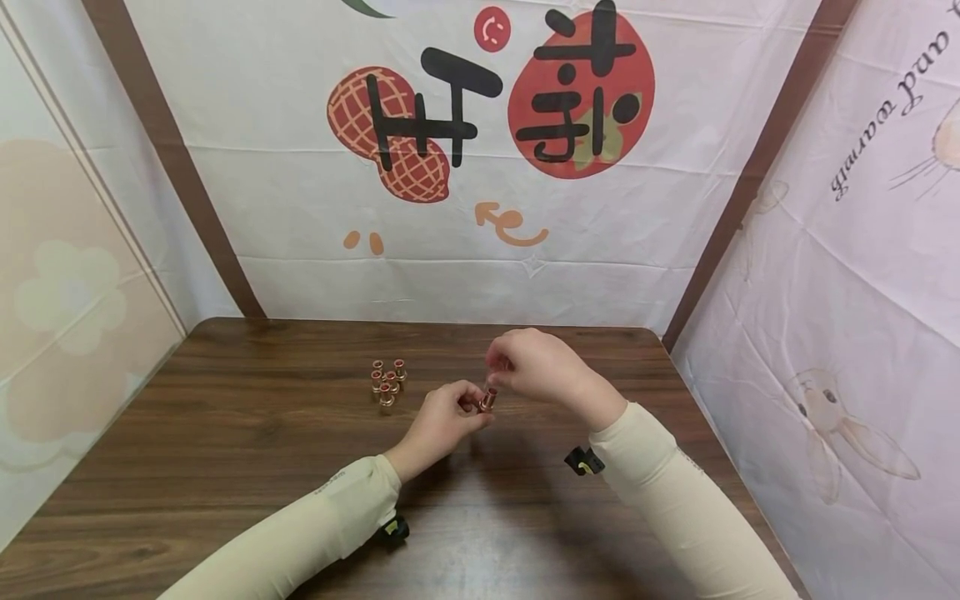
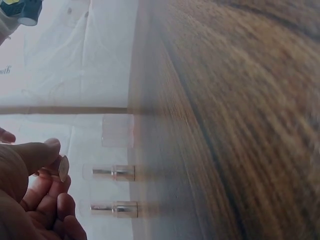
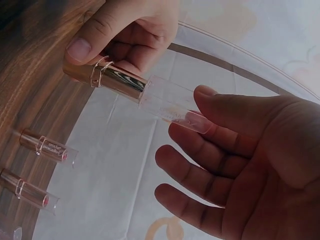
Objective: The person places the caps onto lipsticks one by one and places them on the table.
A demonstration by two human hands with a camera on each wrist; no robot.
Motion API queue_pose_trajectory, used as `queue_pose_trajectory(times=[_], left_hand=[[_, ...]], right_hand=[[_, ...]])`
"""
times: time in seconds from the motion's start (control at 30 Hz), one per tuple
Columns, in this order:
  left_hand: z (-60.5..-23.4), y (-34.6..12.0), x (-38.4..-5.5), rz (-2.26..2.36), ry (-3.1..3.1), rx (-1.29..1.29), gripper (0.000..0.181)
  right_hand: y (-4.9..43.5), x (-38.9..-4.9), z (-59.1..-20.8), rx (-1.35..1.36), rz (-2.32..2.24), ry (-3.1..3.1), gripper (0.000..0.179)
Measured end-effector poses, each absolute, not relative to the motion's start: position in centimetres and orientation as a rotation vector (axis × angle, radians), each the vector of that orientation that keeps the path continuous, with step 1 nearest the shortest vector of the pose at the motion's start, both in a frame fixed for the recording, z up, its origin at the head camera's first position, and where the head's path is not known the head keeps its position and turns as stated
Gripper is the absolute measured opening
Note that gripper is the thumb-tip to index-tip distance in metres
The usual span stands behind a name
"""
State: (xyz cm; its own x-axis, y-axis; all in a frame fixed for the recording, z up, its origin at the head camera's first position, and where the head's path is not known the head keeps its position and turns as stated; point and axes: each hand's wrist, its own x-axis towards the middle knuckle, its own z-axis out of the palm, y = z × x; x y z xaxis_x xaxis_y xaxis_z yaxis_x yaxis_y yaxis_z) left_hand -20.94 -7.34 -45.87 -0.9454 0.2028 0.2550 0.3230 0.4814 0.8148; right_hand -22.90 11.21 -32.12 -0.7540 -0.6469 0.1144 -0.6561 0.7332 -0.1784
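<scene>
In the head view my left hand (image 1: 442, 419) holds a rose-gold lipstick tube (image 1: 488, 400) above the table, tilted slightly. The right wrist view shows the left thumb and curled fingers around its gold base. My right hand (image 1: 543, 367) pinches the far end of a clear cap (image 3: 175, 107) between thumb and index finger, the other fingers loosely bent. The cap lines up with the gold sleeve (image 3: 122, 82), its rim at the sleeve's top. How far it overlaps, I cannot tell. The left wrist view shows the tube's round base (image 2: 63, 169) edge-on.
Several rose-gold lipsticks (image 1: 386, 390) stand grouped on the brown wooden table (image 1: 262, 467), left of my hands. Red tips show under clear caps on two lipsticks (image 3: 47, 146) in the right wrist view. Printed white cloth (image 1: 300, 283) hangs behind the table and along its sides.
</scene>
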Motion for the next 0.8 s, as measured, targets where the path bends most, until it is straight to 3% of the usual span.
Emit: queue_pose_trajectory(times=[0.8], left_hand=[[-45.0,-7.7,-20.9,-1.445,-2.513,-0.449,0.02]], right_hand=[[10.4,-22.9,-33.3,1.134,0.396,-2.93,0.011]])
